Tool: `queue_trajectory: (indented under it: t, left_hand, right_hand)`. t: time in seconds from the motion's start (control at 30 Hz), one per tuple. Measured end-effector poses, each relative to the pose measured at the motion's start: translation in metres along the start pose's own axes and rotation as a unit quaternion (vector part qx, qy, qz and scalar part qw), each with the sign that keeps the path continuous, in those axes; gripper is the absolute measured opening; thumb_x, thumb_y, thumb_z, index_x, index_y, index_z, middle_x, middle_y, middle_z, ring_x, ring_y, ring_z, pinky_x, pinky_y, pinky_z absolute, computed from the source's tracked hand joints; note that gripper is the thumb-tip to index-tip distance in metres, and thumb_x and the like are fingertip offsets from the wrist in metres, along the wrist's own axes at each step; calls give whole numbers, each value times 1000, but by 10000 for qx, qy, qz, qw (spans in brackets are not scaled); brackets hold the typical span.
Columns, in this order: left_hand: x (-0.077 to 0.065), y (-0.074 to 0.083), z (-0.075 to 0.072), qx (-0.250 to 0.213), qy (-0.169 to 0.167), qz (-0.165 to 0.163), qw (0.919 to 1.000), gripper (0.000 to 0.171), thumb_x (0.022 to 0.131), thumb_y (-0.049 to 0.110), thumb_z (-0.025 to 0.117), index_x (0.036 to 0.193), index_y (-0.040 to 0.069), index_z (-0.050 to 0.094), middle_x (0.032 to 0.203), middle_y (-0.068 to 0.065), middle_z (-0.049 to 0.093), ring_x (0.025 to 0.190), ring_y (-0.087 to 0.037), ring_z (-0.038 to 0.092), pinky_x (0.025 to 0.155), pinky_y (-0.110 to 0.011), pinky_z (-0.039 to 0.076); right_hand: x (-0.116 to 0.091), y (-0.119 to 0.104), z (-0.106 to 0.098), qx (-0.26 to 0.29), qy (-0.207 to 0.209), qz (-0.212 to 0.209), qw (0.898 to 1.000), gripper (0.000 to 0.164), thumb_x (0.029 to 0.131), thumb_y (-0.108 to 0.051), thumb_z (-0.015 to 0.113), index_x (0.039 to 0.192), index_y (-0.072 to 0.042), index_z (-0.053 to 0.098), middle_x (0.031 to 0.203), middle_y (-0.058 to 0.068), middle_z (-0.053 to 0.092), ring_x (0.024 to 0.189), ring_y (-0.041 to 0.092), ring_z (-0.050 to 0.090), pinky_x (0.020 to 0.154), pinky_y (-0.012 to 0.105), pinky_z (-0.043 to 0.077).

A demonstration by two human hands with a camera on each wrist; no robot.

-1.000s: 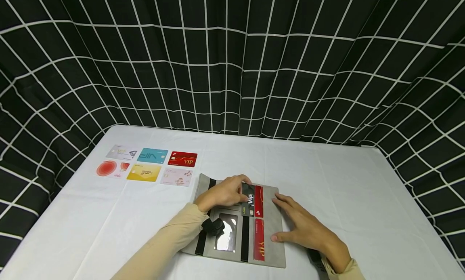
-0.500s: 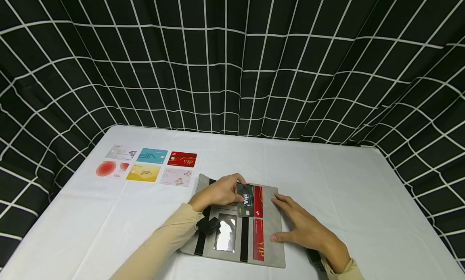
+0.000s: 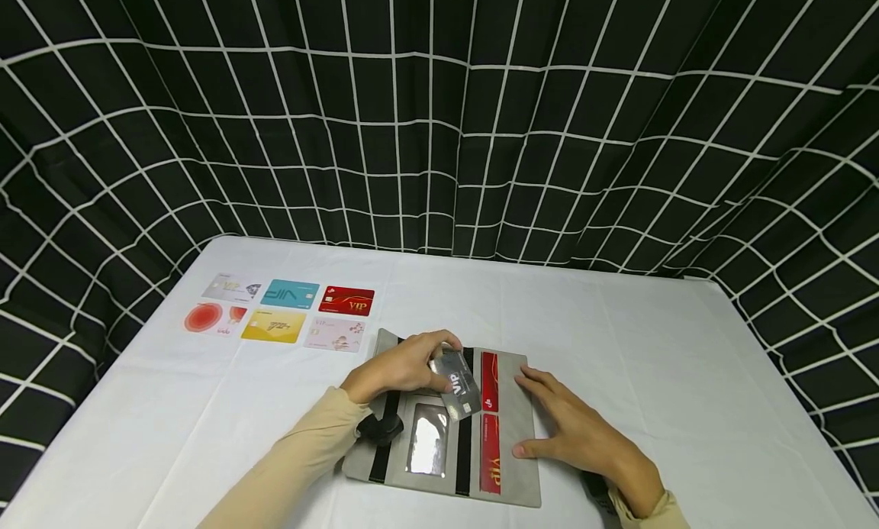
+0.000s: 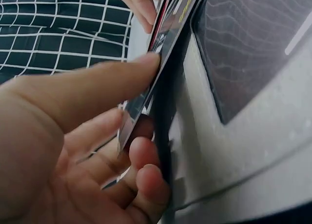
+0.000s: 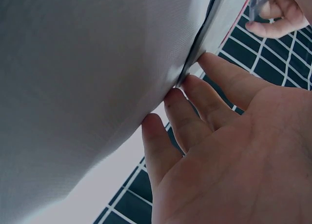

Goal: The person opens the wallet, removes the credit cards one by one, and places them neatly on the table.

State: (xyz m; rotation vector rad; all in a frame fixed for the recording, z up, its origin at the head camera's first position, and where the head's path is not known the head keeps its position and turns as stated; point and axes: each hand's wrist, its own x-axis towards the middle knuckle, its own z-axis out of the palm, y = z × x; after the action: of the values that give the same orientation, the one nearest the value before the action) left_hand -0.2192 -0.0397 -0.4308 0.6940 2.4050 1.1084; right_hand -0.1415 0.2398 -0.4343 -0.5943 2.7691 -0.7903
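My left hand [image 3: 405,365] pinches a dark grey VIP card [image 3: 458,388] between thumb and fingers. The card tilts over the upper middle of an open grey card holder [image 3: 516,475]. In the left wrist view the thumb lies on one face of the card [image 4: 168,43], with curled fingers behind it. Two red cards, an upper one [image 3: 490,382] and a lower one [image 3: 491,453], sit in slots of the holder's right half. My right hand [image 3: 584,430] rests with spread fingers on the holder's right edge; the right wrist view shows its fingertips [image 5: 155,124] against that edge.
Two rows of cards lie at the back left: silver [image 3: 232,287], teal [image 3: 290,293], red [image 3: 346,301], red-and-white [image 3: 213,317], yellow [image 3: 273,326] and pink [image 3: 334,334]. The holder has a clear window [image 3: 428,441] and black bands [image 3: 464,456]. A gridded black curtain [image 3: 439,132] borders the white table.
My left hand has drawn the dark grey card leftward out of its place beside the upper red card and tilted it, baring the black band there. My right hand has stayed put.
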Motion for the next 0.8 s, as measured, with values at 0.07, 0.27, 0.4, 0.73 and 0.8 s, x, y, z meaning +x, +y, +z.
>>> queue_trajectory:
  t: [0.07,0.27,0.4,0.73,0.8]
  left_hand:
    - [-3,0,-2,133,-113,18,9998,56,79,11,81,130,10,58,86,-4,59,76,-13,53,66,-25,43]
    - [-10,-3,-4,203,-243,271,9991,43,89,8,69,131,10,60,83,-2,59,74,-11,50,65,-23,40]
    - [-15,-4,-5,-170,-313,369,9987,33,90,2,62,123,5,58,85,-4,64,73,-9,55,67,-22,44]
    - [-28,-5,-5,-684,-276,444,9963,30,89,-2,63,119,4,62,92,-11,69,76,-11,60,68,-23,49]
    - [-30,-6,-5,-731,-244,451,9960,30,89,-1,64,119,4,62,91,-10,69,73,-10,59,66,-21,49]
  right_hand:
    - [0,0,0,-3,-6,9,10000,100,69,-60,81,146,-7,46,155,13,39,140,40,41,105,61,40]
    - [0,0,0,-3,-27,32,10000,100,69,-61,81,147,-8,45,155,14,39,140,41,40,105,61,40]
    - [1,0,0,15,-33,34,10000,101,69,-61,81,147,-8,45,155,14,39,140,42,40,105,62,40]
    - [1,0,0,38,-48,44,10000,100,69,-60,81,147,-8,45,155,14,38,140,42,39,105,62,39]
    - [1,0,0,30,-44,32,10000,100,69,-60,81,146,-7,46,155,14,38,140,42,40,105,62,39]
